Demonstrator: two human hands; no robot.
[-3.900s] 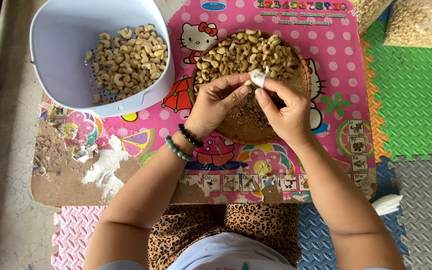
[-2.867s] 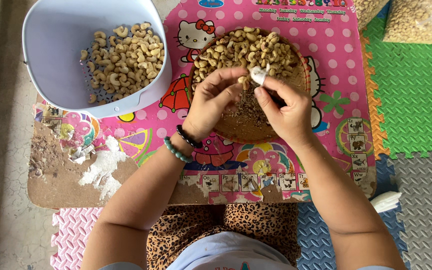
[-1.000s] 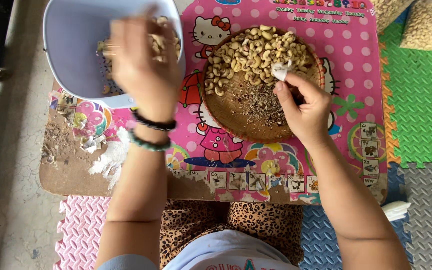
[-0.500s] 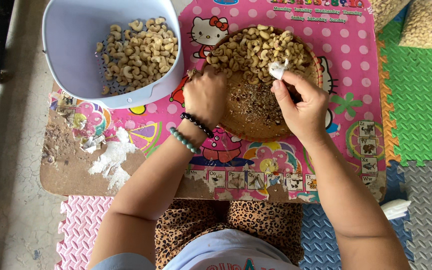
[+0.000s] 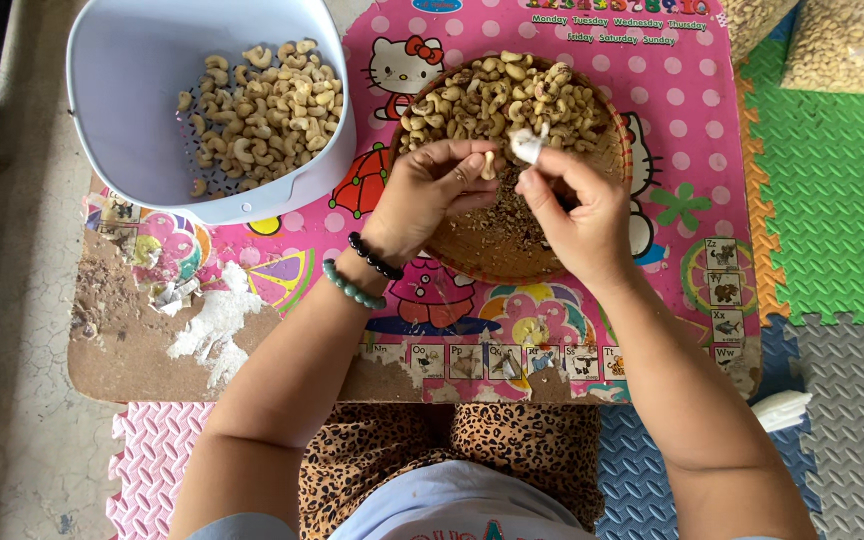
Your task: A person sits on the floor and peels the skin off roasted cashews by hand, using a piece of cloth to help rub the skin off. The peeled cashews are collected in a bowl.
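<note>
My left hand [image 5: 430,192] pinches a single cashew nut [image 5: 489,165] over a round woven tray [image 5: 497,262]. Unpeeled cashews [image 5: 497,95] are heaped at the tray's far side, and brown skin flakes lie in its middle. My right hand [image 5: 572,205] is closed on a small white-wrapped tool [image 5: 529,145], its tip close to the nut. Both hands meet above the tray. A pale plastic tub [image 5: 132,120] at the far left holds peeled cashews [image 5: 257,115].
The tray and tub rest on a low pink cartoon-printed board [image 5: 692,200] with a torn, worn left corner [image 5: 137,340]. Two clear bags of nuts [image 5: 837,45] lie at the far right on green foam mats [image 5: 832,190]. A white cloth scrap [image 5: 780,410] lies near my right arm.
My left hand reached over the tub, dropped a nut there, came back to the tray and picked up another cashew. My right hand stayed over the tray with the tool.
</note>
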